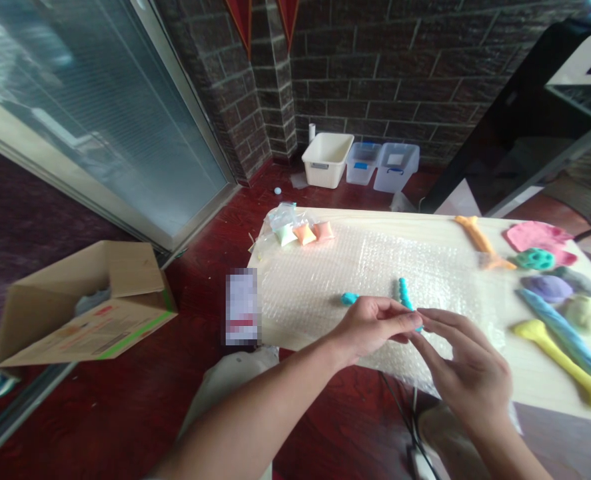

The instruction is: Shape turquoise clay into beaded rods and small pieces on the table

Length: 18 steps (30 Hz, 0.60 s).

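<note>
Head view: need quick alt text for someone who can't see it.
Both hands, left hand and right hand, pinch a turquoise clay strip over bubble wrap on a pale table. More coloured clay shapes lie to the right; an open cardboard box sits on the floor.

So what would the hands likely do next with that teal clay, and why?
Probably keep pinching along the teal clay strip: both the left hand and right hand grip its near end, and the far part already looks beaded, above the bubble wrap.
</note>
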Tool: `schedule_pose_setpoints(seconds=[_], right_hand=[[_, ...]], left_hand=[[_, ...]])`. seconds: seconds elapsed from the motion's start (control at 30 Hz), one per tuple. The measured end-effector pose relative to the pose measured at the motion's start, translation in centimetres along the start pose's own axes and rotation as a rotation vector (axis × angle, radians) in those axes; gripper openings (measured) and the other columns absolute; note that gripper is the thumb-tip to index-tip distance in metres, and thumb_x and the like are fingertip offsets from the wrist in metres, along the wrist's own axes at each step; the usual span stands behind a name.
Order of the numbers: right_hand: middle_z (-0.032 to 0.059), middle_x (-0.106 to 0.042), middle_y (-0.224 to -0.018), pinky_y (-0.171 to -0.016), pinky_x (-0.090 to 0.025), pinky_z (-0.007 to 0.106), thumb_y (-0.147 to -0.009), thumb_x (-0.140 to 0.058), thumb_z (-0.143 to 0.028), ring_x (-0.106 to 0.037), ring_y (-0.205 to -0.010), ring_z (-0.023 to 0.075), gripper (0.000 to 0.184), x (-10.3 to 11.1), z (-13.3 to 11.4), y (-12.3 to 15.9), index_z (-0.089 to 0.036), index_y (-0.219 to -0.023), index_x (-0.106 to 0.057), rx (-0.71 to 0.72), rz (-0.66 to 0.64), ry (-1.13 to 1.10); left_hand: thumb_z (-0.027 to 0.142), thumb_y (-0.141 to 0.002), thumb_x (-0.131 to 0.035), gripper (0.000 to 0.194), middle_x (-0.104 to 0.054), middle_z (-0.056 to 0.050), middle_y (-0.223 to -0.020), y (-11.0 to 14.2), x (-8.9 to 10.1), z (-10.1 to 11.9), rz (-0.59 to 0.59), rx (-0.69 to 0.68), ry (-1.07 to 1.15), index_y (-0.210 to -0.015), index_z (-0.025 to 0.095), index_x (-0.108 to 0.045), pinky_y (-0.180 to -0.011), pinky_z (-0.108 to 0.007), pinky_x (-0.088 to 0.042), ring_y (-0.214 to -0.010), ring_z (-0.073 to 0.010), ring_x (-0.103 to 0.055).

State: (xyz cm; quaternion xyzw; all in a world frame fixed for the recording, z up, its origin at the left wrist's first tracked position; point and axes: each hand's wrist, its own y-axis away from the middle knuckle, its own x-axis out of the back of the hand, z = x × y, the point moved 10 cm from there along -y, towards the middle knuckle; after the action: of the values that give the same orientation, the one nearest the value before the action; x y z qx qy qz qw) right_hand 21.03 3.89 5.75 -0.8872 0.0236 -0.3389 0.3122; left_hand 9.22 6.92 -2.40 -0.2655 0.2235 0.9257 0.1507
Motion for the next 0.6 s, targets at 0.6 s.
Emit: schedule_pose_setpoints(seconds=[0.6], right_hand=[[0.0096,-0.075,-0.111,-0.082,-0.061,0.037,-0.096,-0.073,-0.038,-0.075,-0.095,0.0262,0.029,-0.7,0.1,-0.2,-0.022,-0.12,-0.072,0.001,-0.073,0.01]], left_hand=[[0.048,-0.057,-0.099,0.06,-0.075,-0.007,-0.086,-0.1,-0.2,-0.2,-0.032,0.015,0.07,-0.1,0.012,-0.078,-0.083,-0.035,-0.056,-0.078,-0.0172,-0.071]])
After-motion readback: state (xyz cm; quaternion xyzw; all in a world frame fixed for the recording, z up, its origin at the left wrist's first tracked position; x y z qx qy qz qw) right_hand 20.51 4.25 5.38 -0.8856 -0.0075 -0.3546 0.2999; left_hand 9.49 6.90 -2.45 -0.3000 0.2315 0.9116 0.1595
